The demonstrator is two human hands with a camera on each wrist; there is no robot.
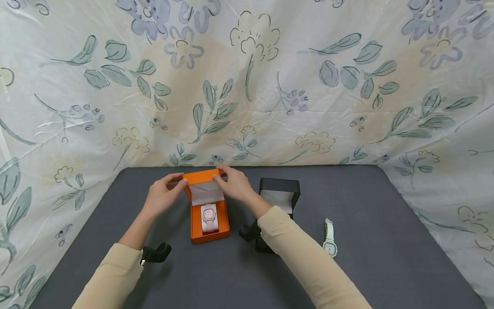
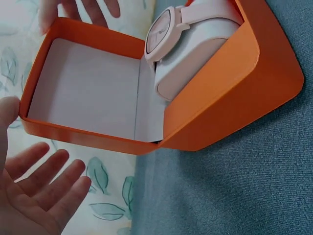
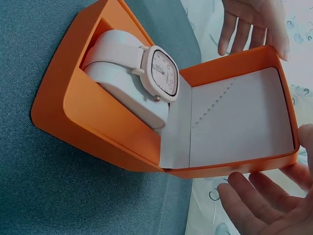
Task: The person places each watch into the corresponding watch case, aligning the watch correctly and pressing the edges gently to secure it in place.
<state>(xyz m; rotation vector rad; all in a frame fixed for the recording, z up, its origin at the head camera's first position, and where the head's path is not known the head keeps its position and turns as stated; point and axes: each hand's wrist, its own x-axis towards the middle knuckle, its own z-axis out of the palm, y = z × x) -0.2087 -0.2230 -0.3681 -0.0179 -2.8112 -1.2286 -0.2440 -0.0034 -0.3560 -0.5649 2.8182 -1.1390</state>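
Note:
An orange watch box (image 1: 210, 235) stands with its lid (image 1: 201, 176) raised. Inside, a pink watch (image 1: 209, 214) is wrapped round a white cushion (image 3: 122, 90). My left hand (image 1: 164, 195) is at the lid's left corner, its thumb (image 2: 7, 111) touching the edge while the other fingers (image 2: 58, 181) stay extended, apart from the lid. At the right corner my right hand (image 1: 236, 185) pinches the lid between thumb (image 3: 307, 139) and forefinger; its other fingers extend along the outer side. White lining (image 2: 88, 88) covers the lid's inside.
Right of the orange box stands an open black box (image 1: 279, 184), partly hidden by my right sleeve (image 1: 301, 249). A pale green watch (image 1: 329, 240) lies farther right on the grey table (image 1: 386, 257). Flowered cloth (image 1: 270, 120) hangs behind the table.

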